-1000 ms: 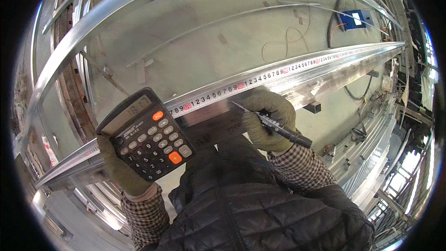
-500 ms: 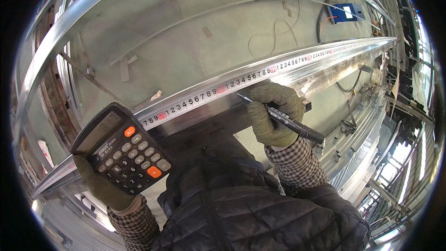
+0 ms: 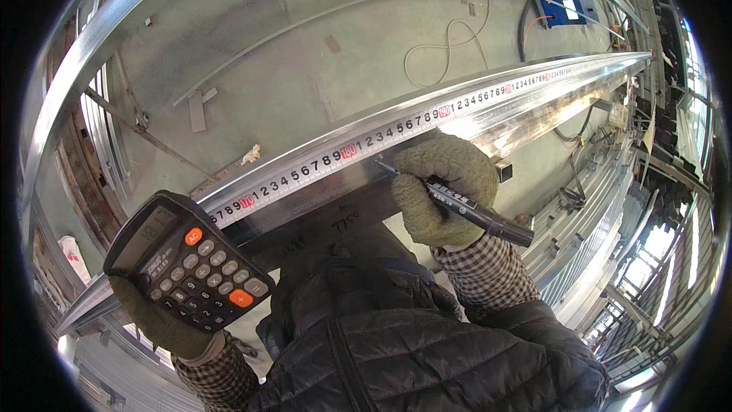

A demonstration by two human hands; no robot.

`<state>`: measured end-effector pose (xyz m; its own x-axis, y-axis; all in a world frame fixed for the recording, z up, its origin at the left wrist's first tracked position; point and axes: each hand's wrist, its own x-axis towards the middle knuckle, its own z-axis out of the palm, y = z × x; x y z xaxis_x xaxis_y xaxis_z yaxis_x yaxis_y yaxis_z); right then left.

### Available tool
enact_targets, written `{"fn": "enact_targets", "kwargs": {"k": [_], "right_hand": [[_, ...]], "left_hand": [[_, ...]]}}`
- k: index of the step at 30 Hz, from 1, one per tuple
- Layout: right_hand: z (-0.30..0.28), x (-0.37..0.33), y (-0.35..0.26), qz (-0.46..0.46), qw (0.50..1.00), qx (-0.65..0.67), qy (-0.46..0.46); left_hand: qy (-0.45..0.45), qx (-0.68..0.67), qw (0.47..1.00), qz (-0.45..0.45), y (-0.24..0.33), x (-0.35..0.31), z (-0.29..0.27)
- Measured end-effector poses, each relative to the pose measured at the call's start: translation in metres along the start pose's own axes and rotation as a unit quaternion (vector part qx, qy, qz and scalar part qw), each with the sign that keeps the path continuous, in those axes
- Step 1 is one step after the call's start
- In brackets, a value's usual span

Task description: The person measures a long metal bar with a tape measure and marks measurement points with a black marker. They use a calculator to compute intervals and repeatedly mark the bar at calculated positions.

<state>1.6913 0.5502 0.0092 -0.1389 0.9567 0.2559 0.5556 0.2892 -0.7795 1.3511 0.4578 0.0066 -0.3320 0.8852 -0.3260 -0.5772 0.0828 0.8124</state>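
My left hand (image 3: 162, 322), in a green knit glove, is closed round the lower left side of a black calculator (image 3: 177, 290) with grey and orange keys. Its face is turned up, over the near side of the metal bar. In my gloved right hand (image 3: 446, 187) a black marker pen (image 3: 488, 221) is gripped, its tip pointing left at the bar, just below the measuring tape. I cannot tell whether the tip touches. The white tape (image 3: 305, 172) lies stretched along the shiny metal bar (image 3: 320, 202). Dark handwriting shows on a surface near my body.
A curved metal bar (image 3: 72, 84) crosses the far left. On the greenish floor lie a thin cable (image 3: 450, 49), a blue box (image 3: 564, 11) and small scraps. Long metal profiles (image 3: 583, 240) are stacked at the right. A square tube end (image 3: 504, 172) sits beside my right hand.
The calculator and my left hand have shifted slightly left. My right hand and the marker have moved a little left along the tape. The handwriting near my body is now clearer.
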Motion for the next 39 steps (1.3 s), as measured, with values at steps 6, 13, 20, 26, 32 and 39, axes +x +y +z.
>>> {"fn": "enact_targets", "kwargs": {"k": [6,13,20,26,32,39], "right_hand": [[0.003,0.002,-0.001,-0.002,1.0,0.006,0.014],[0.001,0.005,-0.003,-0.007,0.999,-0.035,-0.018],[0.002,0.001,0.0,-0.011,0.999,-0.039,-0.007],[-0.001,-0.016,0.012,0.003,0.975,0.213,0.066],[-0.016,-0.037,-0.014,-0.005,0.957,0.291,-0.005],[-0.03,-0.063,-0.076,-0.016,0.99,0.11,-0.088]], "left_hand": [[0.053,0.012,0.999,0.005,-0.002,-0.004,0.003],[-0.003,-0.001,1.0,0.003,-0.001,0.0,-0.003],[0.009,-0.005,1.0,-0.017,0.001,-0.002,-0.004],[0.01,-0.039,0.999,-0.033,0.001,-0.001,-0.007],[-0.036,-0.074,0.994,-0.072,0.009,-0.009,0.015],[-0.08,-0.126,0.98,-0.134,-0.001,-0.02,0.078]]}}
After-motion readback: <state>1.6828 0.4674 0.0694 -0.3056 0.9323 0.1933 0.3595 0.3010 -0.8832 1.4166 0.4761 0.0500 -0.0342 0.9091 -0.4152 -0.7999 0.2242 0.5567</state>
